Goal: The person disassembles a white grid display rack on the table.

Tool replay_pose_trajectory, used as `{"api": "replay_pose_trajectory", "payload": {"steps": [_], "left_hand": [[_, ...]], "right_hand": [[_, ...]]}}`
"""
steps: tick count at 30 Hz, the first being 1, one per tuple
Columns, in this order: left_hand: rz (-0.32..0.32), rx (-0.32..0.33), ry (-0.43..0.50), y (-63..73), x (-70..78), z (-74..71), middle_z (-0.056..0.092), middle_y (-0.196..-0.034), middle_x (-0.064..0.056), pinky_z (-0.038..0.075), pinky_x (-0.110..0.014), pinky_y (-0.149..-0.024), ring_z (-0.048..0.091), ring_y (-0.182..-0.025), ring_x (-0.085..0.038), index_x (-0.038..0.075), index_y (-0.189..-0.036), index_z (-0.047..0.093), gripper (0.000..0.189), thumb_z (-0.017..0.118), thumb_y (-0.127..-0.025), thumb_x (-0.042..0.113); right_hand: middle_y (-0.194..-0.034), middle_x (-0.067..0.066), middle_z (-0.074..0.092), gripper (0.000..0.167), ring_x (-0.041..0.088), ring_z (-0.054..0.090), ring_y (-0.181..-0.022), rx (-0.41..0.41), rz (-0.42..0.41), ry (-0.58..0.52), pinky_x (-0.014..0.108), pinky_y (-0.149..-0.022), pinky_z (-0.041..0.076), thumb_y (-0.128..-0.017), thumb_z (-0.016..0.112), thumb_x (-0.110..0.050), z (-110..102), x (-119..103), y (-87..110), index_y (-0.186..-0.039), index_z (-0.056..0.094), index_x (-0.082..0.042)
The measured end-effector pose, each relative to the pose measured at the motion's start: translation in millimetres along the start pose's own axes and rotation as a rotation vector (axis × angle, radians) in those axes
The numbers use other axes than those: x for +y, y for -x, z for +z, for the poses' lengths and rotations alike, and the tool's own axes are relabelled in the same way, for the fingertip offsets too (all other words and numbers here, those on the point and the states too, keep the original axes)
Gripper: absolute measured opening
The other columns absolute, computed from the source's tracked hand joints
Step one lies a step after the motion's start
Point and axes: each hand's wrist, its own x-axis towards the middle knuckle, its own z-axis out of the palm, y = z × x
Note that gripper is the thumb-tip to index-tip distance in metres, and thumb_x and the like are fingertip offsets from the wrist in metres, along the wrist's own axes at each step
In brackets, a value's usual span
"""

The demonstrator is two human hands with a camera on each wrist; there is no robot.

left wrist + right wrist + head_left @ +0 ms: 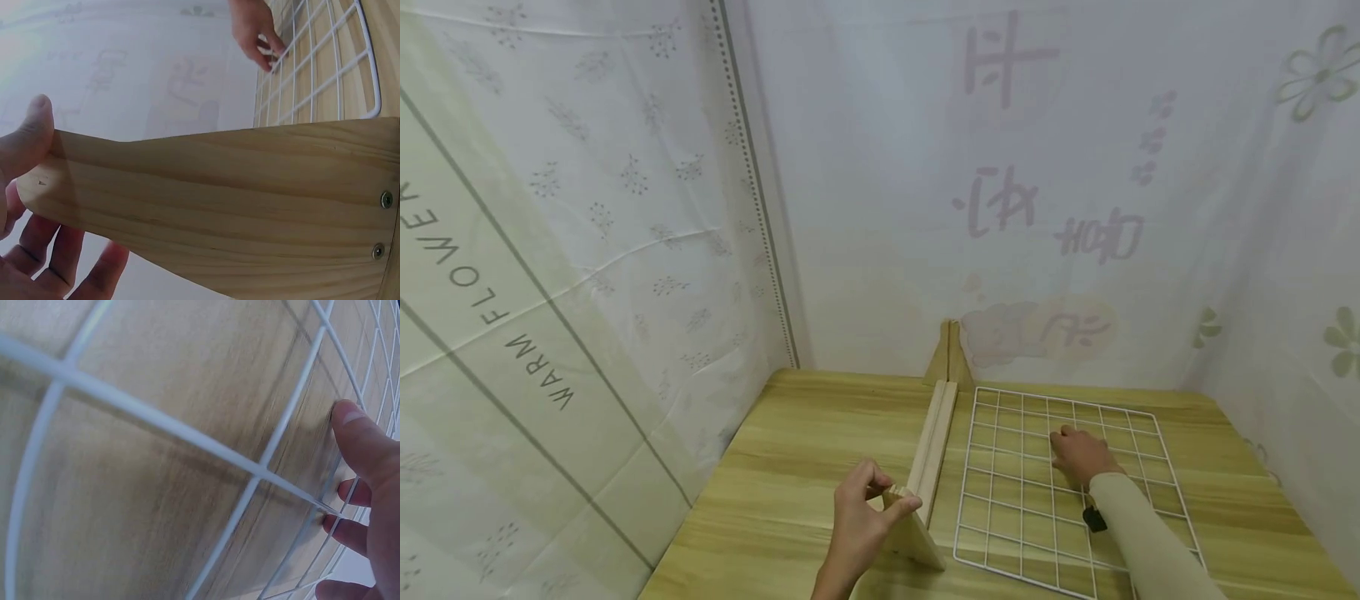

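Observation:
My left hand [862,518] pinches the top of a wooden end board [917,543], thumb on one edge and fingers at the opposite edge. In the left wrist view this board [206,187] is pale, narrows toward the held end and has two screws near its wide base. A grooved wooden rail [934,442] runs from it to a matching end board [950,358] at the far side. My right hand [1081,457] rests on a white wire grid [966,475] lying flat. Up close, its relaxed thumb and fingertips [350,412] touch down among the wires, spread apart.
The wood-grain table [820,417] carries the wooden frame and, to its right, the grid. Hanging printed curtains [880,208] enclose the table at the back and both sides. A small black device [1095,519] sits at my right wrist.

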Motion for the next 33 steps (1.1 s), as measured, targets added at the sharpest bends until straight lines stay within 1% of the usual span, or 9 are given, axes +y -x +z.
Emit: {"api": "replay_pose_trajectory", "payload": {"steps": [2,6,9,12,15,19,25,28,33], "left_hand": [[0.02,0.004,-0.014,0.8,2.1,3.4,0.062,-0.087,0.001,0.057,-0.025,-0.08,0.06,-0.087,-0.01,0.015,-0.078,0.049,0.045,0.091,-0.067,0.026],[0.027,-0.006,-0.014,1.7,5.5,7.7,0.061,-0.086,0.003,0.058,-0.025,-0.08,0.06,-0.087,-0.01,0.014,-0.077,0.047,0.047,0.092,-0.067,0.025],[0.015,-0.02,-0.005,1.8,7.4,9.4,0.061,-0.086,0.005,0.058,-0.024,-0.081,0.06,-0.087,-0.009,0.014,-0.077,0.047,0.047,0.092,-0.066,0.024],[0.013,-0.026,-0.004,2.1,8.9,11.4,0.061,-0.086,0.005,0.059,-0.024,-0.082,0.061,-0.086,-0.01,0.014,-0.076,0.047,0.047,0.092,-0.067,0.026],[0.031,-0.015,-0.003,2.2,9.8,14.3,0.061,-0.085,0.004,0.059,-0.024,-0.08,0.063,-0.085,-0.012,0.014,-0.075,0.048,0.046,0.092,-0.066,0.024],[0.066,-0.001,-0.022,2.7,10.9,16.9,0.062,-0.084,0.005,0.059,-0.024,-0.078,0.064,-0.084,-0.011,0.014,-0.075,0.048,0.047,0.093,-0.065,0.019],[0.124,0.006,-0.062,4.1,10.0,19.1,0.062,-0.084,0.003,0.06,-0.024,-0.077,0.065,-0.083,-0.015,0.013,-0.077,0.049,0.044,0.091,-0.069,0.027],[0.131,0.012,-0.063,4.0,9.9,19.4,0.062,-0.083,0.005,0.059,-0.023,-0.075,0.063,-0.081,-0.01,0.014,-0.077,0.05,0.044,0.09,-0.069,0.03],[0.11,0.008,-0.036,4.5,9.5,18.3,0.063,-0.085,0.009,0.057,-0.021,-0.072,0.059,-0.081,-0.001,0.017,-0.078,0.053,0.041,0.091,-0.069,0.03]], "right_hand": [[-0.098,0.011,0.062,0.029,0.029,0.063,-0.076,-0.004,-0.004,-0.002,0.049,-0.058,0.056,-0.086,0.079,-0.02,-0.2,1.0,-0.1,-0.105,0.064,-0.004],[-0.099,0.009,0.062,0.031,0.029,0.063,-0.078,0.006,-0.024,0.043,0.046,-0.056,0.056,-0.084,0.081,-0.024,-0.6,1.2,0.7,-0.104,0.064,-0.007],[-0.102,0.009,0.062,0.034,0.031,0.062,-0.082,0.002,-0.03,0.08,0.047,-0.056,0.056,-0.084,0.081,-0.027,-2.3,-0.9,1.3,-0.106,0.064,-0.008],[-0.106,0.009,0.063,0.035,0.032,0.063,-0.086,-0.02,-0.017,0.083,0.05,-0.058,0.056,-0.085,0.08,-0.028,-3.9,-3.1,1.2,-0.11,0.065,-0.008],[-0.109,0.01,0.063,0.038,0.033,0.063,-0.09,-0.04,-0.006,0.08,0.052,-0.06,0.056,-0.086,0.079,-0.028,-6.6,-4.7,0.8,-0.116,0.065,-0.008],[-0.109,0.01,0.062,0.041,0.032,0.062,-0.09,-0.034,-0.004,0.084,0.05,-0.057,0.056,-0.087,0.078,-0.029,-7.7,-4.3,0.8,-0.12,0.065,-0.009],[-0.108,0.011,0.061,0.042,0.03,0.061,-0.088,-0.012,0.004,0.081,0.048,-0.053,0.055,-0.085,0.08,-0.027,-6.5,-0.6,1.3,-0.12,0.065,-0.009],[-0.108,0.011,0.061,0.042,0.03,0.061,-0.089,-0.014,0.024,0.069,0.05,-0.053,0.055,-0.086,0.079,-0.027,-5.1,1.0,1.4,-0.121,0.065,-0.01],[-0.11,0.011,0.063,0.04,0.031,0.064,-0.091,-0.009,0.064,0.052,0.056,-0.056,0.055,-0.087,0.078,-0.026,-1.4,2.0,1.8,-0.123,0.066,-0.012]]}}
